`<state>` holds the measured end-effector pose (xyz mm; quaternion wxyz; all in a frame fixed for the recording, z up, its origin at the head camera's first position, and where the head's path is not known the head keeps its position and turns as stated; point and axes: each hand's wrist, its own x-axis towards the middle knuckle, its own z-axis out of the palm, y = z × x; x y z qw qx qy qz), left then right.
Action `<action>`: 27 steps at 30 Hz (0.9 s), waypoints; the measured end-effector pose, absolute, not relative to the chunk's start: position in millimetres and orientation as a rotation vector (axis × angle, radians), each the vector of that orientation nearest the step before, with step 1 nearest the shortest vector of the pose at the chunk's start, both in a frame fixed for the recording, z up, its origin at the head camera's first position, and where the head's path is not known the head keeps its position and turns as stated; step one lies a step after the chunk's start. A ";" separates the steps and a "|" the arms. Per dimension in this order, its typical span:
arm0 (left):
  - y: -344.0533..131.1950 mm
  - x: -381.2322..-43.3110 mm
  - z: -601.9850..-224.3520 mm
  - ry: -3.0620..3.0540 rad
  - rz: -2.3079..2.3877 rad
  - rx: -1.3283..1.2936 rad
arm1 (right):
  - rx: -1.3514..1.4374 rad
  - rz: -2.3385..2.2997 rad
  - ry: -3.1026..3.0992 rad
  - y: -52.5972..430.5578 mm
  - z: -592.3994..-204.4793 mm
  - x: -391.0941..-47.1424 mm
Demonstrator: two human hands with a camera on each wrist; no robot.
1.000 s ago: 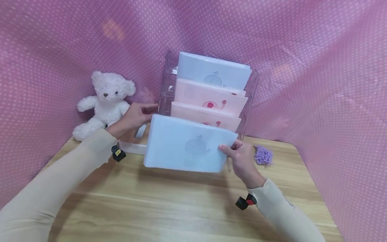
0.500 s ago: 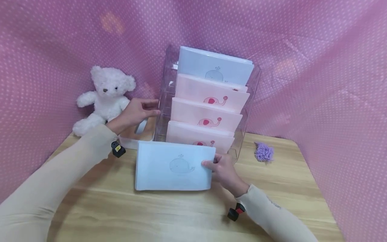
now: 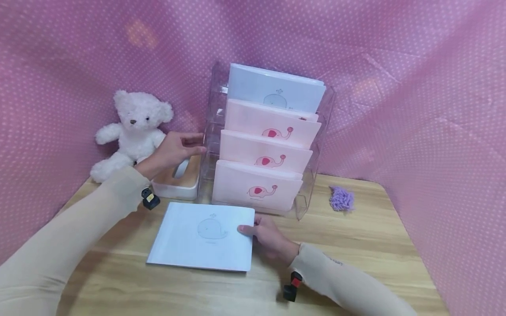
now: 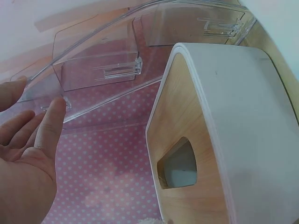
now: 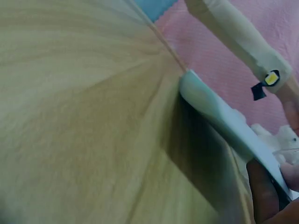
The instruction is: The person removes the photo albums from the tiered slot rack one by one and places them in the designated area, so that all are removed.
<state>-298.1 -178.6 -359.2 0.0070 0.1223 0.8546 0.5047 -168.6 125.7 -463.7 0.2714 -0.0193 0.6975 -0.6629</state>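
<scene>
My right hand (image 3: 272, 239) pinches the right edge of a pale blue notebook (image 3: 189, 250) with a whale drawing, thumb on its cover and fingers beneath. In the right wrist view the notebook (image 5: 224, 119) is tilted, its far end low near the wooden tabletop. My left hand (image 3: 170, 151) is at the left side of a clear acrylic rack (image 3: 209, 162), fingers fairly straight and touching or close to its side wall (image 4: 107, 60). Tiered in the rack are a pale blue whale notebook (image 3: 257, 85) at the top and pink elephant notebooks (image 3: 233, 188) below.
A white box with a wooden lid (image 3: 182, 192) stands left of the rack, below my left hand. Behind it sits a white teddy bear (image 3: 136, 127). Purple dried flowers (image 3: 341, 199) lie on the table (image 3: 356, 254) at right. Pink dotted cloth (image 3: 395, 109) surrounds the table.
My right hand has drawn the pale blue notebook down and left, away from the rack's front to low over the table, baring the lowest pink notebook. My left hand stays at the rack's side.
</scene>
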 end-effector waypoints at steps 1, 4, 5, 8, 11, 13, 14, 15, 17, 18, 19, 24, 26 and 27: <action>-178.7 -298.3 -359.3 2.676 1.577 0.380 | -0.043 -1.788 1.865 123.1 -465.0 -168.7; -178.4 -298.7 -359.3 2.683 1.566 0.381 | -0.036 -1.781 1.823 117.1 -467.7 -169.9; -177.9 -298.5 -359.2 2.683 1.562 0.379 | -0.036 -1.773 1.816 115.7 -468.6 -170.3; -177.1 -297.9 -359.5 2.677 1.562 0.383 | -0.049 -1.741 1.806 112.7 -471.7 -171.2; -176.3 -297.2 -359.5 2.674 1.571 0.383 | -0.061 -1.734 1.828 110.5 -474.1 -171.0; -175.9 -297.2 -359.3 2.679 1.572 0.389 | -0.051 -1.746 1.832 109.4 -475.3 -170.2; -175.9 -297.1 -358.9 2.682 1.568 0.395 | -0.041 -1.754 1.837 108.8 -475.7 -170.0; -175.7 -297.0 -358.5 2.688 1.560 0.397 | -0.031 -1.761 1.840 108.2 -476.1 -170.2; -175.3 -296.7 -357.2 2.700 1.539 0.402 | -0.017 -1.776 1.848 106.5 -477.0 -171.8; -175.4 -296.8 -356.7 2.706 1.527 0.406 | -0.010 -1.777 1.855 105.6 -477.6 -173.4; -175.5 -296.6 -356.2 2.716 1.511 0.409 | -0.011 -1.774 1.860 104.7 -478.0 -175.2; -176.7 -294.5 -355.9 2.746 1.456 0.390 | -0.023 -1.747 1.847 100.8 -479.2 -184.0; -177.0 -293.1 -356.8 2.757 1.440 0.379 | -0.026 -1.751 1.834 99.9 -479.8 -187.2; -176.9 -292.4 -357.3 2.761 1.434 0.374 | -0.026 -1.755 1.829 99.6 -479.9 -188.8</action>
